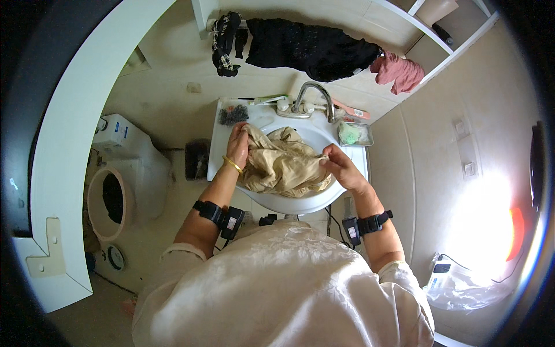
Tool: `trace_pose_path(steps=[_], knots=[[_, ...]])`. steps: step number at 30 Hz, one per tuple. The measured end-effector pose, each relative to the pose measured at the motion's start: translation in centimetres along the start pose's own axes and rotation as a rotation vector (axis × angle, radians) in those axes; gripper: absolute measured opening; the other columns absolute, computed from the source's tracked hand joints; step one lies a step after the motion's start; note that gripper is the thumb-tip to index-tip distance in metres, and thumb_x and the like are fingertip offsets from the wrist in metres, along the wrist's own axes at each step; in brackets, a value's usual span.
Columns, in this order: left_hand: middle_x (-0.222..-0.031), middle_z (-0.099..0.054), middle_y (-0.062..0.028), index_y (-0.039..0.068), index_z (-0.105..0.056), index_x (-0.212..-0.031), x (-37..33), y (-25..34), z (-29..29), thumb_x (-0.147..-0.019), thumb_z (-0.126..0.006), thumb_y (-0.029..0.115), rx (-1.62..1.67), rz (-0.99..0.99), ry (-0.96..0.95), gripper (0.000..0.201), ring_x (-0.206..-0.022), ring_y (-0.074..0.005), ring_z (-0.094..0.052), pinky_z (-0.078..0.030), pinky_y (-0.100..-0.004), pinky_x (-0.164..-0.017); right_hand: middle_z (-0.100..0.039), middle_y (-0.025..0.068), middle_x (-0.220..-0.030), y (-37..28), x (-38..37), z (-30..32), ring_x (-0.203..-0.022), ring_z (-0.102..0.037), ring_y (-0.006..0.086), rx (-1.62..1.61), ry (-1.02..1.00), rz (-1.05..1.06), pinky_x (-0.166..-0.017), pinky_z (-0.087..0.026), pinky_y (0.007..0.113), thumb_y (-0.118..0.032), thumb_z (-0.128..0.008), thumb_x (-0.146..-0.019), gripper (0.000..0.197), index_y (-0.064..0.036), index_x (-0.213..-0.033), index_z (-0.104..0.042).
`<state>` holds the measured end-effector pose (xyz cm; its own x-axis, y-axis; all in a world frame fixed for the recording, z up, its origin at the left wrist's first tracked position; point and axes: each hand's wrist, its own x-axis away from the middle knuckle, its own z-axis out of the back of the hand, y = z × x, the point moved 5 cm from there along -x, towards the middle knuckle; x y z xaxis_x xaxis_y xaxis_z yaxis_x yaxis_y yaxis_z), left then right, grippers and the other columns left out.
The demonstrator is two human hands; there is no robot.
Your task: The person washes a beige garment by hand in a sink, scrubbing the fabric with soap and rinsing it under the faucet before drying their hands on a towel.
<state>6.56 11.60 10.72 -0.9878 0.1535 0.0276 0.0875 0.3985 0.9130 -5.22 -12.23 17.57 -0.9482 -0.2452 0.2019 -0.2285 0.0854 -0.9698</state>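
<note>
- Washbasin [315, 203]: white, with a bunched tan cloth [286, 165] lying in its bowl and rising above the rim
- Left hand [238, 143]: closed on the cloth's left edge
- Right hand [342, 168]: thumb and fingers pinching the cloth's right edge
- Soap dish [365, 133]: rectangular, on the washbasin's back right corner, a pale green lump [348, 134] inside
- Round tub [95, 203]: pale pink, at the left, dark stuff [113, 198] inside, too dim to identify
- Dark bin [198, 161]: just left of the washbasin, contents unclear
- Plastic bag [465, 296]: clear, at lower right, contents hard to tell
</note>
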Motion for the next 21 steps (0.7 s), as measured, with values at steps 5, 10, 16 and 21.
trace_pose_path(steps=[5,10,16,21], knots=[[-0.086,-0.052,0.0004,0.005,-0.053,-0.095,-0.1,4.7,-3.0,-0.089,-0.046,0.019,-0.254,-0.230,-0.037,0.017,-0.078,-0.0083,-0.047,-0.040,-0.0233,-0.069,-0.055,0.0048,-0.088,0.1,-0.9,-1.7,-0.085,-0.051,0.0145,0.545,-0.052,-0.187,-0.077,-0.044,0.029,-0.002,-0.062,-0.073,0.044,-0.0017,-0.114,-0.046],[-0.090,-0.055,-0.0022,0.006,-0.056,-0.094,-1.2,2.4,-0.7,-0.085,-0.050,0.021,0.029,0.192,-0.083,0.019,-0.084,-0.0133,-0.051,-0.042,-0.0284,-0.075,-0.061,0.0084,-0.088,0.9,-2.2,2.2,-0.082,-0.058,0.0140,0.187,0.072,0.016,-0.072,-0.047,0.024,-0.009,-0.059,-0.082,0.028,0.0037,-0.106,-0.054],[-0.113,-0.053,-0.0080,0.004,-0.043,-0.122,1.7,1.1,0.4,-0.069,-0.074,0.021,-0.178,0.371,-0.548,0.063,-0.105,-0.0183,-0.050,-0.039,-0.0321,-0.092,-0.056,0.0001,-0.084,2.9,-2.9,3.1,-0.076,-0.052,0.0081,-0.091,0.166,0.030,-0.067,-0.044,0.022,-0.016,-0.050,-0.090,0.014,-0.0030,-0.091,-0.055],[-0.102,-0.059,-0.0047,0.001,-0.051,-0.112,2.7,1.7,-0.3,-0.072,-0.071,0.011,-0.719,0.403,-0.626,0.046,-0.093,-0.0146,-0.055,-0.044,-0.0302,-0.084,-0.057,0.0051,-0.087,3.9,-4.7,1.7,-0.079,-0.054,0.0133,-0.514,0.249,-0.027,-0.072,-0.046,0.027,-0.015,-0.047,-0.091,0.014,-0.0034,-0.097,-0.052]])
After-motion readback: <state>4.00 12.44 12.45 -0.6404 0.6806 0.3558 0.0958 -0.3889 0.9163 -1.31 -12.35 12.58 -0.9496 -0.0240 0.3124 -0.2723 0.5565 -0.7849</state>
